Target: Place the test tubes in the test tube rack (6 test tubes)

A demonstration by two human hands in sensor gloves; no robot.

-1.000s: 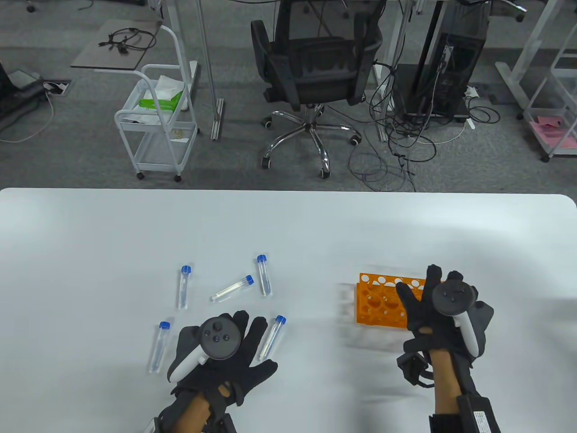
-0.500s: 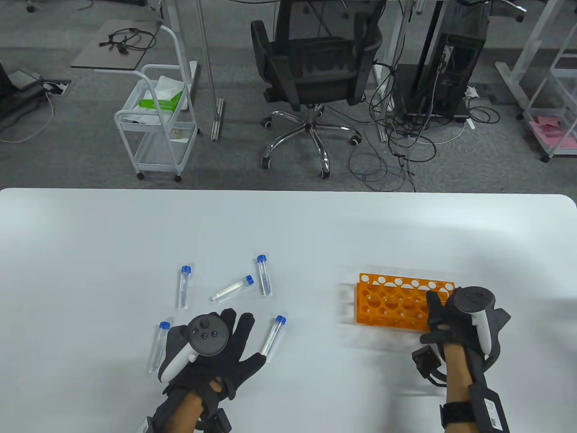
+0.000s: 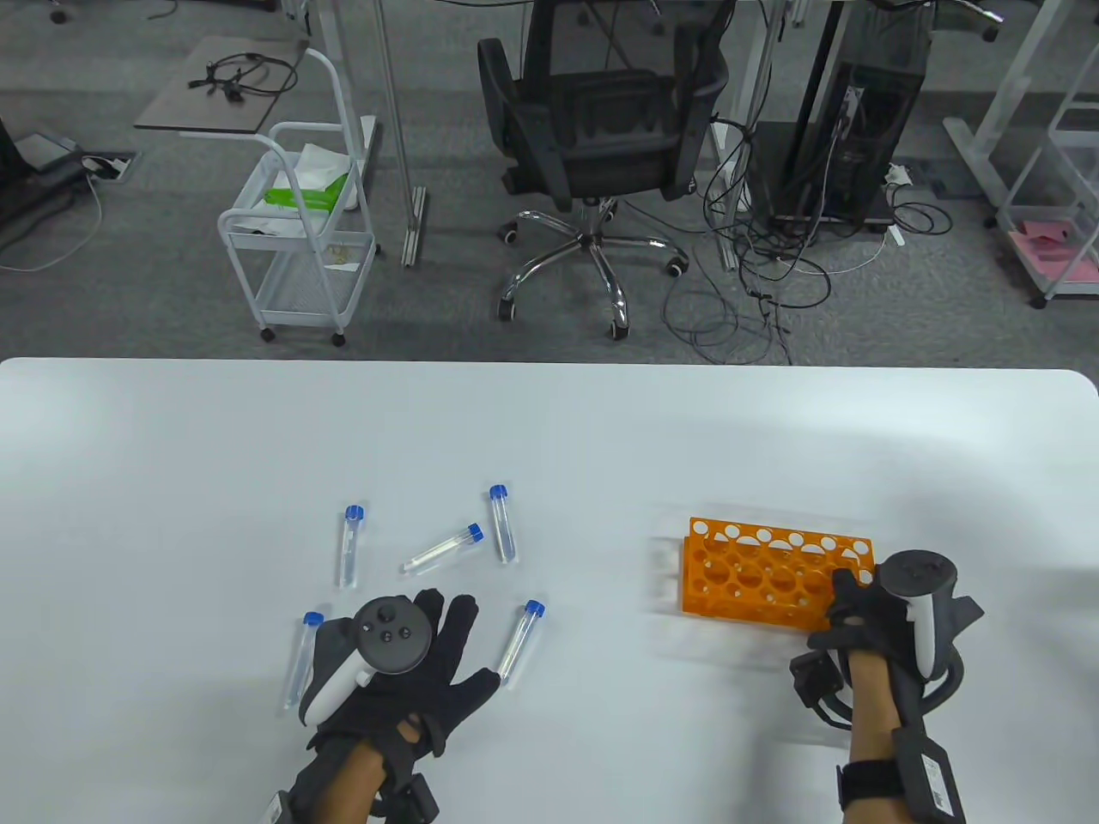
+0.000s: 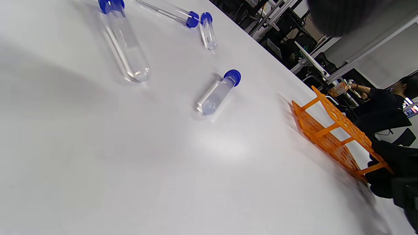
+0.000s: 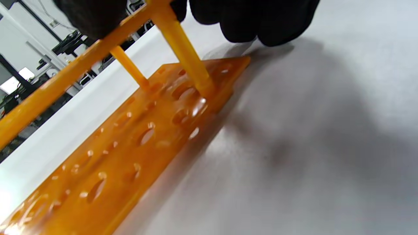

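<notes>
The orange test tube rack point(image 3: 755, 575) stands on the white table at the right, with nothing in its holes. My right hand point(image 3: 854, 596) grips its near right corner. In the right wrist view my fingers point(image 5: 261, 23) hold the top plate above the rack's base point(image 5: 130, 137). Several blue-capped clear tubes lie flat at the left, among them one point(image 3: 520, 639) by my left thumb, one point(image 3: 302, 657) at my left side and one point(image 3: 442, 549) farther back. My left hand point(image 3: 451, 639) is spread flat between them and holds nothing. The left wrist view shows tubes point(image 4: 217, 93) and the rack point(image 4: 333, 130).
The table's far edge point(image 3: 549, 365) runs across the middle of the table view. Beyond it on the floor stand an office chair point(image 3: 592, 129), a white wire cart point(image 3: 300, 232) and tangled cables.
My right hand drew back from on top of the rack to its near right corner, and the rack shifted slightly right. My left hand slid a little left and toward me.
</notes>
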